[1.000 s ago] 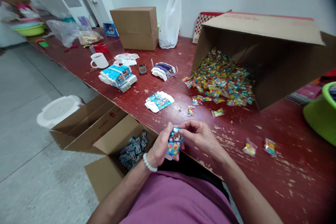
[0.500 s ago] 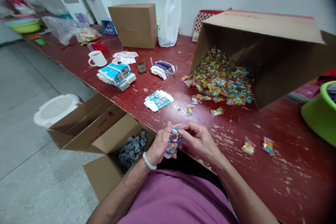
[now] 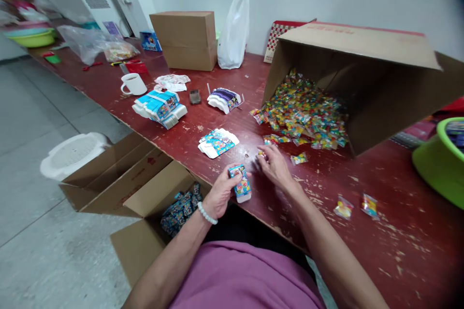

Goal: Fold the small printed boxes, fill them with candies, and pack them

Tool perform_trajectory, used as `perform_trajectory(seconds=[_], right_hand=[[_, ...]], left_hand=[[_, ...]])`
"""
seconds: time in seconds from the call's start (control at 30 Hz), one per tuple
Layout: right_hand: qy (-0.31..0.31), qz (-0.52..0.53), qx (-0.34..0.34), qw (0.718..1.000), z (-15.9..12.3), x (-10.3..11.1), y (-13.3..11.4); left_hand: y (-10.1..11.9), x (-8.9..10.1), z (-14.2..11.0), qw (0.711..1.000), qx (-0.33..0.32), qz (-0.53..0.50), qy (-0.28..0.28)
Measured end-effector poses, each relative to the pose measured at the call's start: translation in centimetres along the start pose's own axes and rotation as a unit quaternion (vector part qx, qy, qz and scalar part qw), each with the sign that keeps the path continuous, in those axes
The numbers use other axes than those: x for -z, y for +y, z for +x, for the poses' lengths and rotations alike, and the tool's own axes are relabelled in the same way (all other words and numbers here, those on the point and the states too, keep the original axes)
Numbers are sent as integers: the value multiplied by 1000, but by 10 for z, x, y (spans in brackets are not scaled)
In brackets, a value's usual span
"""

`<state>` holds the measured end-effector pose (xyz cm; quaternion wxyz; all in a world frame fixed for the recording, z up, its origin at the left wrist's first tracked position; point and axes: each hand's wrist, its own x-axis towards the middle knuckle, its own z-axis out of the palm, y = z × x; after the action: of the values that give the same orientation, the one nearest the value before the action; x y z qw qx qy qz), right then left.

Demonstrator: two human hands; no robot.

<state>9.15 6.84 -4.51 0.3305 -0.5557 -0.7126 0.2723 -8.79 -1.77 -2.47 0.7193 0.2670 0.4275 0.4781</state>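
Note:
My left hand [image 3: 222,192], with a pale bead bracelet at its wrist, grips a small blue printed candy box [image 3: 240,184] above the table's front edge. The thumb lies across the box's face. Over the table, my right hand [image 3: 274,166] has its fingers curled on a small clear candy packet [image 3: 261,154], which they partly cover. Flat blue-and-white cartons [image 3: 218,143] lie just beyond the left hand. Another candy packet [image 3: 299,158] sits right of the right hand, and a large heap of packets [image 3: 304,113] spills from a tipped cardboard box [image 3: 362,41].
Below the table edge stands an open carton [image 3: 150,193] holding several blue boxes [image 3: 181,210], beside a white stool [image 3: 74,154]. Banded carton stacks [image 3: 159,106], a purple stack [image 3: 224,100] and a white mug [image 3: 133,84] stand farther back. A green basin [image 3: 435,164] is at right.
My right hand has left the candy box and moved forward onto a candy packet on the table. The left hand keeps the box, now tilted with its printed face more visible.

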Motion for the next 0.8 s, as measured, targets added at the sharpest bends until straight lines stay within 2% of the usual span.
perform_trajectory(seconds=[0.1, 0.2, 0.3, 0.4, 0.5, 0.63, 0.7, 0.8], right_hand=[[10, -9, -40, 999, 19, 7, 15], [-6, 18, -83, 996, 26, 7, 23], [-33, 86, -124, 988, 23, 6, 21], [-62, 179, -150, 970, 9, 9, 9], [-86, 306, -174, 932, -12, 15, -10], [-89, 487, -243, 834, -38, 18, -32], [-65, 499, -250, 827, -47, 16, -39], [-27, 477, -234, 847, -54, 14, -46]], left_hand=[[8, 6, 2, 999, 18, 16, 25], [12, 16, 2, 998, 10, 29, 61], [18, 26, 3, 997, -10, 37, 71], [25, 34, 3, 996, -31, 40, 77], [30, 39, 2, 992, -56, 49, 98], [31, 39, -2, 993, -62, 24, 95], [30, 37, -6, 995, -49, 4, 82], [27, 33, -13, 998, -14, -18, 58]])
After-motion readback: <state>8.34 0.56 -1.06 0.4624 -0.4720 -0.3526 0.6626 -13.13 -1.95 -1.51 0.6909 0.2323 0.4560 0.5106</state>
